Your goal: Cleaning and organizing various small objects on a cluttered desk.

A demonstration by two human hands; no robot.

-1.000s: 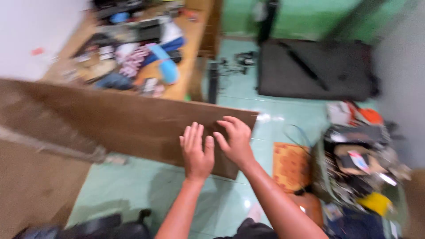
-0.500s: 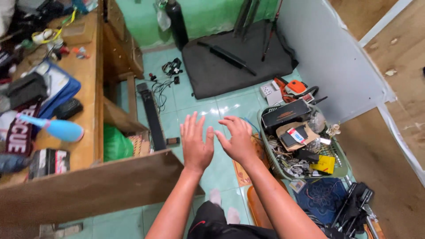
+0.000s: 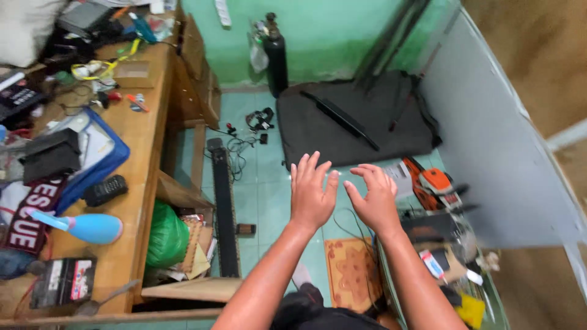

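Along the left wall runs a long wooden workbench (image 3: 143,159), crowded with clutter. Near its front edge lies a light-blue, club-shaped plastic object (image 3: 85,227), and just behind it a small black handset with buttons (image 3: 105,190) sits beside a blue-rimmed flat tray (image 3: 101,160). Under the bench's right edge a bright green plastic bag (image 3: 166,235) is wedged among scraps, and a long black bar (image 3: 224,208) lies on the pale green tiled floor (image 3: 269,183) beside it.

Mid-room, the left hand (image 3: 310,192) is held out flat in the air, palm down, fingers spread and straight, gripping nothing. Just beside it, not touching, the right hand (image 3: 374,198) hovers the same way, its fingers loosely curled and also empty. Both hang above the floor, before a large dark grey padded bag (image 3: 361,119) lying by the green back wall. Below the wrists lies a small orange patterned mat (image 3: 350,275). Near the right hand an orange-and-white chainsaw (image 3: 431,183) rests against a grey panel (image 3: 495,159).
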